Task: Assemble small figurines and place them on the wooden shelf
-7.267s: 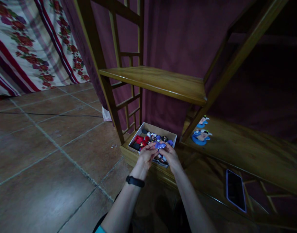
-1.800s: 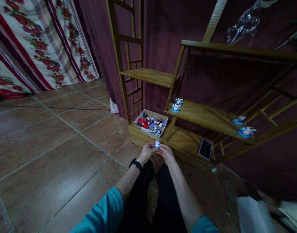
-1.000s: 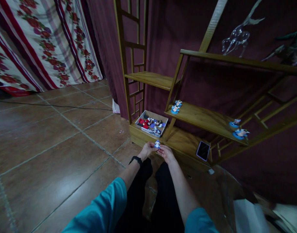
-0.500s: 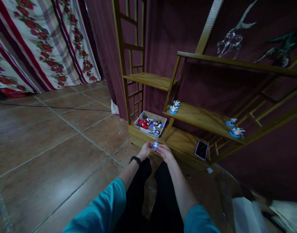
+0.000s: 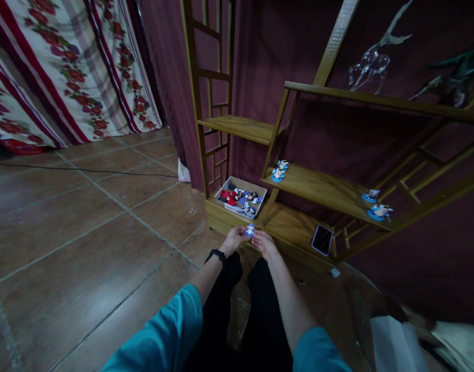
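Observation:
Between my two hands is a small white and purple figurine (image 5: 250, 230), held upright in front of the shelf unit. My left hand (image 5: 234, 239) grips its left side with closed fingers, and a dark band circles that wrist. From the other side, the fingers of my right hand (image 5: 263, 243) pinch the figurine too. Just beyond my hands, a shallow cardboard box (image 5: 238, 211) sits on the low shelf. Inside it lie several small figurines (image 5: 231, 198) in red, black, white and purple.
Pairs of blue-based figurines stand at the left (image 5: 277, 174) and right (image 5: 379, 211) of the middle shelf (image 5: 322, 194). A tablet (image 5: 322, 239) lies on the bottom shelf. Above are a clear deer ornament (image 5: 370, 64) and a dark one. A cable (image 5: 85, 170) crosses the tiled floor.
The figurine has shifted slightly up and to the right, and it appears a little more tilted. Both hands keep their hold on it.

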### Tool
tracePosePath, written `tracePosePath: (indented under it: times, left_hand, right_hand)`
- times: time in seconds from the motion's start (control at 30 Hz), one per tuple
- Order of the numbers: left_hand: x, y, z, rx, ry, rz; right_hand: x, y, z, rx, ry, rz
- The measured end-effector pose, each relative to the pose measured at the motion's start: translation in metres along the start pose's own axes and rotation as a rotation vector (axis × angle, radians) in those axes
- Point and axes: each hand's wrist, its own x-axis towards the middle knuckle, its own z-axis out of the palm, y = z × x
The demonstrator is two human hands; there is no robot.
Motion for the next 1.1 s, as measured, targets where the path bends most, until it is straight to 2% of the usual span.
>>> tracePosePath:
  times: [0.83, 1.1]
  left_hand:
    - [-0.003, 0.004, 0.001, 0.040, -0.009, 0.025]
    - [-0.002, 0.005, 0.001, -0.029, -0.060, -0.041]
  right_hand:
    - [-0.009, -0.008, 0.004, -0.009, 0.015, -0.008]
    - [-0.011, -0.010, 0.002, -0.032, -0.003, -0.015]
